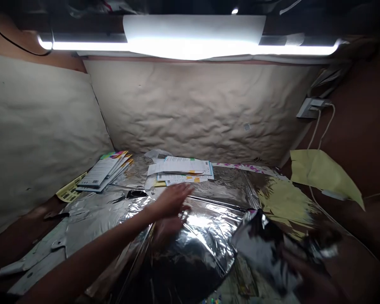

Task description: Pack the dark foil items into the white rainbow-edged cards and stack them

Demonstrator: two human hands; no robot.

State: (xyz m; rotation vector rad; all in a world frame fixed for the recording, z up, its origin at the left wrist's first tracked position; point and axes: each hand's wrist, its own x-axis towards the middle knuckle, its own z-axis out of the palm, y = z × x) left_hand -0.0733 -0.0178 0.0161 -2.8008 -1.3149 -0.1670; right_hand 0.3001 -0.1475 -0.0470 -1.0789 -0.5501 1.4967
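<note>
My left hand (172, 202) hovers over the silver foil sheet (209, 219) at the middle, its fingers apart and nothing in them. Just beyond its fingertips lies a pile of printed papers (180, 168). At the lower right, my right hand (299, 270) is blurred and dark, with its fingers closed round a crumpled piece of silver film (259, 245). That film is raised at the right side of the foil.
Printed packets (98, 172) are stacked at the back left, by a yellow sheet (70, 190). Yellow paper (323, 173) and cables hang at the right below a socket (312, 108). A lit tube (88, 46) crosses overhead.
</note>
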